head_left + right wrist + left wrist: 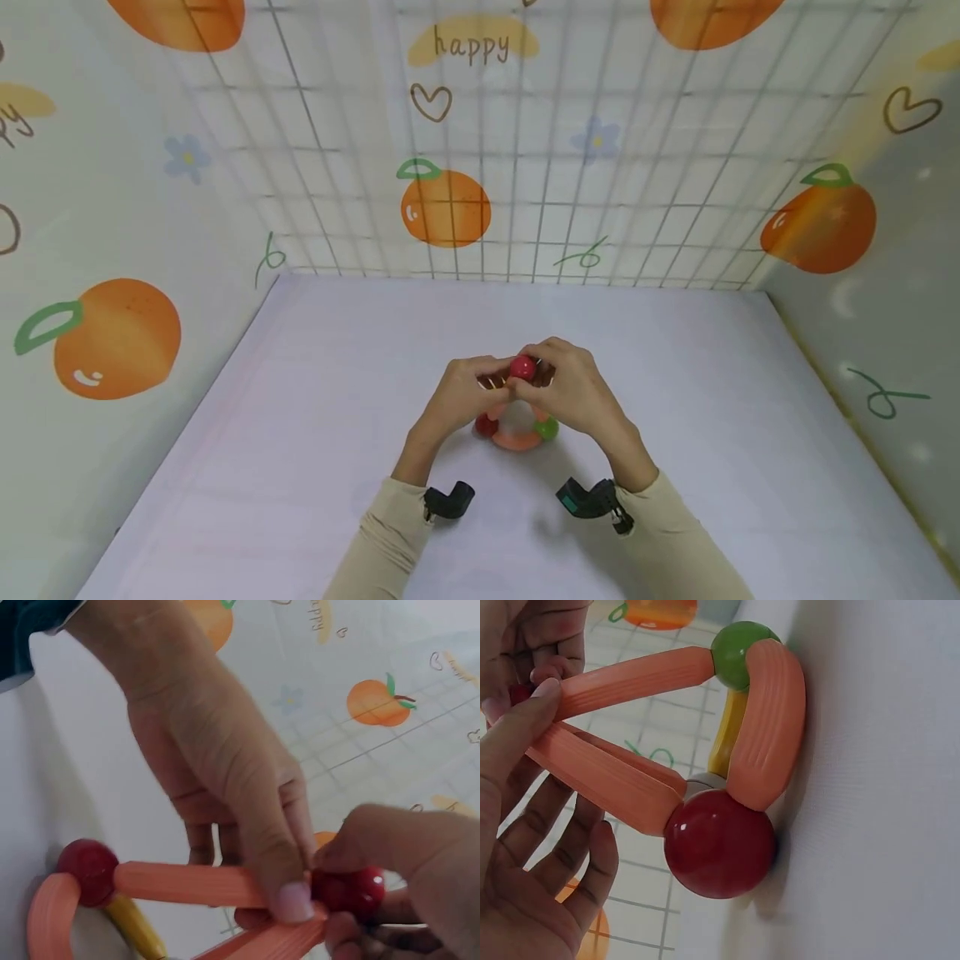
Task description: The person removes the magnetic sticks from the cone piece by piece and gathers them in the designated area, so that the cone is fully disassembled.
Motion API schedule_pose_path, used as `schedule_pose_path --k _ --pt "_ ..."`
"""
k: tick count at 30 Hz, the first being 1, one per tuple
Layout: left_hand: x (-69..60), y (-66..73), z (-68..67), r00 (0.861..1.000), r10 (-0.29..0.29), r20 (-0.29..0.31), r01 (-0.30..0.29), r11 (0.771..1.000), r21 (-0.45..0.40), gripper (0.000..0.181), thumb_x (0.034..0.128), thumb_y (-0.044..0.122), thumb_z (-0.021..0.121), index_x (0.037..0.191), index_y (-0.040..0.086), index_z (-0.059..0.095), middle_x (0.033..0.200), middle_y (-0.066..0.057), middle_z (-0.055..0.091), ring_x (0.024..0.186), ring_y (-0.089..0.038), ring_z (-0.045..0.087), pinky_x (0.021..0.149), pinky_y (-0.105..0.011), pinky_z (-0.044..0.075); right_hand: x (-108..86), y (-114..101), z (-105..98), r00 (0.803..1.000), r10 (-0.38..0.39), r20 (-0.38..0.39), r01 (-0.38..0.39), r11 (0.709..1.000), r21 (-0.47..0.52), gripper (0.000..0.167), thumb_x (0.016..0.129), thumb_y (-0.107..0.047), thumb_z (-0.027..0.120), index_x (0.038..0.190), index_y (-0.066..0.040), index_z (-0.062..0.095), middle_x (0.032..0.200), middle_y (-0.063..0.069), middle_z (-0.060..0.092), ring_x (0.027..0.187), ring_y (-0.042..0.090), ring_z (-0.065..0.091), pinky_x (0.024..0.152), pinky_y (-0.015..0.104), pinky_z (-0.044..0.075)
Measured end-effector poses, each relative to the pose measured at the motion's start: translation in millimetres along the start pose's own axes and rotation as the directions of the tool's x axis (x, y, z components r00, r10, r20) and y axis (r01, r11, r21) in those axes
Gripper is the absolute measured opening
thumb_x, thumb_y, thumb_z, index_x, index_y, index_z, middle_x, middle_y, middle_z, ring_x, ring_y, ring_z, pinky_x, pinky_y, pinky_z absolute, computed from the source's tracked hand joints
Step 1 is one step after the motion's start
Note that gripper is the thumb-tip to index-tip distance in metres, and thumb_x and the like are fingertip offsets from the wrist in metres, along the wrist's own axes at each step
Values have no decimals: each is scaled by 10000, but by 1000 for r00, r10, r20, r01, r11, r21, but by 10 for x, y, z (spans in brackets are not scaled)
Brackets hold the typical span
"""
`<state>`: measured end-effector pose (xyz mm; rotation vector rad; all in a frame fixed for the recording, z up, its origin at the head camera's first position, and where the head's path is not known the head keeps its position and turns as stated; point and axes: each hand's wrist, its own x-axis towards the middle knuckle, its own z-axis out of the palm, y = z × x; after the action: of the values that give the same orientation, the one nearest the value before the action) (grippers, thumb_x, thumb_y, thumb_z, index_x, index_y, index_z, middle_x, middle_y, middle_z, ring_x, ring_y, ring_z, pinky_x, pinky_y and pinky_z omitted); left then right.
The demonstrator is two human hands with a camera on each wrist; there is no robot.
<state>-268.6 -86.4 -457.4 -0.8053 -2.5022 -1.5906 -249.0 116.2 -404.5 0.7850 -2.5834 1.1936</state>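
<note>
A pyramid-shaped toy of orange rods and coloured balls stands on the table. At its base are a red ball (720,844), a green ball (742,654) and a curved orange rod (769,727). My left hand (461,396) pinches the upper ends of the straight orange rods (615,776), its thumb lying across them near the top. My right hand (581,385) grips the red ball (522,367) at the peak between thumb and fingers. In the right wrist view this top red ball (349,891) touches the rod ends. Fingers partly cover the joint.
A yellow rod (727,735) and a greyish ball (707,782) belong to the toy's far side. The white table (330,350) meets a back wall (525,208) of grid and orange-fruit print, with printed side walls.
</note>
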Motion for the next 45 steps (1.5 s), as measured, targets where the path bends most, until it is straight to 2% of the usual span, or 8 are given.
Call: schedule_pose_path --k 4,6,12,17,26,31,37,45 --pt "21 9 4 1000 8 -27 -7 999 35 400 861 197 806 1249 146 723 983 83 732 760 -107 619 691 -287 540 4 15 -28 999 30 -16 -30 998 49 191 844 -157 772 1021 -88 748 959 -10 661 797 139 614 692 332 557" --pt "27 7 5 1000 -13 -26 15 999 47 437 848 265 825 1262 178 718 992 109 729 764 -103 614 683 -282 534 1 15 -61 999 38 -32 -36 997 61 207 852 -151 767 1043 -76 743 979 0 660 813 165 617 706 356 557" --pt "8 12 7 996 -83 10 83 996 21 460 832 431 811 1267 323 707 904 112 696 798 -129 609 675 -317 519 -24 47 -259 991 -13 -134 11 1000 -21 323 837 -108 800 1134 -30 699 1016 53 657 808 188 610 705 365 544" --pt "-32 11 -14 993 -118 2 118 993 3 433 825 442 815 1241 430 693 893 109 684 812 -138 613 695 -344 518 -40 156 -408 979 -6 -206 -7 998 -61 373 829 -89 803 1170 -45 659 973 49 665 790 210 621 706 353 513" --pt "-35 23 -25 995 -103 16 103 995 -7 447 833 417 816 1262 365 700 959 117 693 822 -144 625 718 -344 527 -70 486 -542 956 5 -295 -48 989 -140 325 801 -75 840 1092 -25 706 1046 96 614 801 248 590 693 382 494" --pt "-28 44 -19 994 -109 20 109 994 -1 456 840 401 814 1274 321 701 987 127 695 826 -142 629 735 -352 531 -89 689 -529 960 92 -265 -136 979 -155 346 821 -118 831 1126 -32 691 1020 89 621 808 218 566 703 369 478" --pt "-28 38 -27 993 -116 19 115 993 21 446 843 398 811 1271 341 698 1015 137 694 831 -142 628 741 -352 533 -91 919 -401 957 201 -208 -236 958 -161 330 842 -144 811 1121 -23 684 1037 106 625 867 261 596 721 379 476" --pt "-20 42 -13 994 -111 23 110 994 20 431 846 388 812 1261 368 697 999 127 694 833 -145 625 739 -344 531 -116 1168 -268 952 279 -123 -299 935 -193 342 847 -138 795 1132 15 685 1058 147 630 869 266 592 724 366 475"
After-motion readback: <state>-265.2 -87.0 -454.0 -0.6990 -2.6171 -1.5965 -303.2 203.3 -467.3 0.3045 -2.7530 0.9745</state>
